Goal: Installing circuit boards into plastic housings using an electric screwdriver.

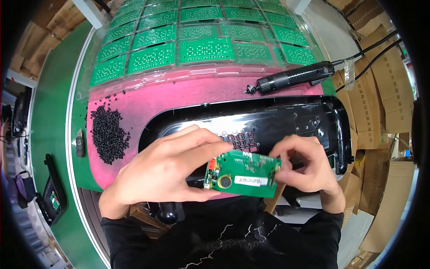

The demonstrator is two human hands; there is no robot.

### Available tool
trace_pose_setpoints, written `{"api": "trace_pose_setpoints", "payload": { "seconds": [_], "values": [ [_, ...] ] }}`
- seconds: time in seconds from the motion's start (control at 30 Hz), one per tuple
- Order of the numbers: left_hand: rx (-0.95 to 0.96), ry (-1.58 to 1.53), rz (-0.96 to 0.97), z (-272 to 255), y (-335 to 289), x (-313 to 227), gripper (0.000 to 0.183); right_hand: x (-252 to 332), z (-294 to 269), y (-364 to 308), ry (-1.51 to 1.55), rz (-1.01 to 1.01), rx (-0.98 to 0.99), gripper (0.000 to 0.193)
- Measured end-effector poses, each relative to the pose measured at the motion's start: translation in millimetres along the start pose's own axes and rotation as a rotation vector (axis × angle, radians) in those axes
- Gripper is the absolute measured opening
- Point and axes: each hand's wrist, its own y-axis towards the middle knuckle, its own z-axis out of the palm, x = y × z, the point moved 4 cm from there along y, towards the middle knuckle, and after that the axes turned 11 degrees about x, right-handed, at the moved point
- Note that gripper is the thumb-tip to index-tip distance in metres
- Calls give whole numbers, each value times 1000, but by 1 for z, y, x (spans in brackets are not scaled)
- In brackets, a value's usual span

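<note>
Between my two hands is a green circuit board [251, 167], held tilted in front of my chest. It carries a red part, a round buzzer-like part and a white label. My left hand [168, 166] grips its left edge between thumb and fingers. The fingers of my right hand [304, 163] pinch the board's right edge. Behind and partly under my hands lies a long glossy black plastic housing [273, 112], open side up. Digit-shaped cutouts [244, 140] show in its middle, partly hidden by my left hand and the board.
A pink mat [148, 96] covers the green bench. On it lie a heap of small black screws [109, 134] and a black electric screwdriver [295, 77] with a cable. Clear trays of green boards [206, 49] stand behind. Cardboard boxes [376, 103] line the right side.
</note>
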Motion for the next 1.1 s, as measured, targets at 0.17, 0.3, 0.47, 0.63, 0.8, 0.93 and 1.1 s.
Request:
{"api": "trace_pose_setpoints", "payload": {
  "seconds": [0.17, 0.3, 0.47, 0.63, 0.8, 0.93, 1.1],
  "values": [
    [-46, 21, -177, -1, -1, 11, 66, -2, -6, 9, -208, -37, -64, 69],
    [31, 32, -354, 3, -1, 19, 66, -15, -9, 18, -338, -94, -114, 72],
    [54, 195, -323, 13, 5, 21, 66, -16, -4, 16, -473, -69, -132, 67],
    [71, 209, -406, 12, 8, 20, 65, -21, -1, 19, -523, -43, -113, 68],
    [85, 219, -398, 10, 10, 20, 66, -18, -1, 16, -493, 0, -130, 70],
    [93, 224, -390, 10, 10, 21, 67, -19, -1, 17, -509, 8, -128, 70],
    [106, 214, -393, 9, 9, 20, 68, -16, -1, 17, -514, 10, -124, 69]
  ]
}}
